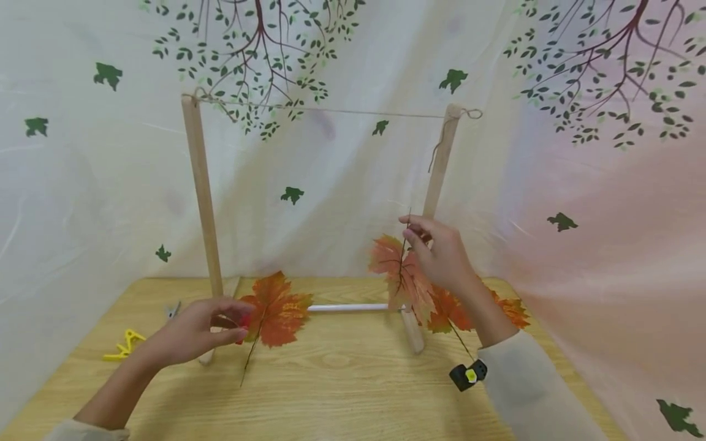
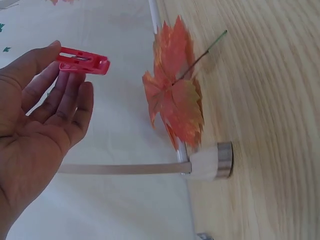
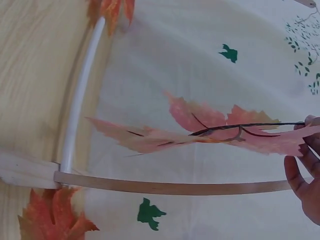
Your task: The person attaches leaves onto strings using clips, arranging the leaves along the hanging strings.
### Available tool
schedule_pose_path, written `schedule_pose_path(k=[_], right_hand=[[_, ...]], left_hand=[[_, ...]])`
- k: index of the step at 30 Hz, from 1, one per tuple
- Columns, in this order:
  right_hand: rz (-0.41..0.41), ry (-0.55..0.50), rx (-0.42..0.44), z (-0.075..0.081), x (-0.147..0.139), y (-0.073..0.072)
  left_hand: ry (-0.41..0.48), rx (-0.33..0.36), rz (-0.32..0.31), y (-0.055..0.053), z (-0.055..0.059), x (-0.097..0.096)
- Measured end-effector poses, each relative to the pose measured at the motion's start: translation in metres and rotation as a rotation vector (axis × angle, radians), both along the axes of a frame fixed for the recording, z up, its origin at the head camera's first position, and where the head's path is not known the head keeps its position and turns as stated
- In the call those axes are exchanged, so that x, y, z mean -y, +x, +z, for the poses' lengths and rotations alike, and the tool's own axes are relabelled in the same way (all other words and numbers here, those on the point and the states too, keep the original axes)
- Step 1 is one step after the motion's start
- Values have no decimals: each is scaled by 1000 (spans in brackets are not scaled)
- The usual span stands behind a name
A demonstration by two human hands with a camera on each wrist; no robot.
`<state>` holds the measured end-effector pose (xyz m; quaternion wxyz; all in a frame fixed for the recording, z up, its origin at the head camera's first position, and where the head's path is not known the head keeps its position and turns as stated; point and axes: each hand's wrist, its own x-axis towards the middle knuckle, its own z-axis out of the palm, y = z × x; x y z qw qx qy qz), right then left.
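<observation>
My left hand pinches a red plastic clothespin between thumb and fingers, low beside the left post. In the left wrist view, the clothespin's free end points away from the palm and grips nothing. With the thumb and fingertips, my right hand holds an artificial maple leaf by its dark stem. That leaf hangs below the fingers, in front of the right post, its paler side showing in the head view. An orange maple leaf lies by the left hand, its stem towards me.
Two wooden posts carry a twine line between their tops; a white rod joins them low down. More orange leaves lie at right. A yellow clip, grey clip and black object rest on the table.
</observation>
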<state>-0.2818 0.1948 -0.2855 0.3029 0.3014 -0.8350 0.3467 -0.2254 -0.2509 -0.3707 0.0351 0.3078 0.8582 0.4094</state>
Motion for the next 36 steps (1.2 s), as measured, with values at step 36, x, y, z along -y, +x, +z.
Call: schedule_pose_path(k=[36], right_hand=[[-17, -35, 47, 60, 5, -8]], left_hand=[[176, -85, 1, -65, 96, -79]])
